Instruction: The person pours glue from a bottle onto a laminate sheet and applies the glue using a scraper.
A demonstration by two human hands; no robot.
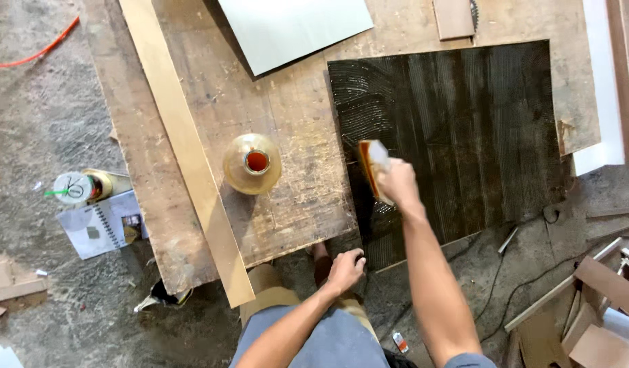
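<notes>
One dark panel is laid flat on the worn plywood worktop, its surface ridged with combed lines of wet adhesive; its near left corner overhangs the worktop edge. One spreader, orange-edged with a pale face, is gripped in the right hand, fingers closed around it, blade set on the panel's left part. The left hand is pressed on the panel's near left corner, fingers curled, nothing held. One amber glue jar is stood open on the worktop, left of the panel, well apart from both hands. One long pale wood strip is laid diagonally across the worktop's left side. One light grey sheet is seen at the far edge, just beyond the panel. On the floor to the left: one spiral notebook, one lidded cup with green straw, one orange cable. Scrap wood offcuts are piled at lower right; count cannot be told.
</notes>
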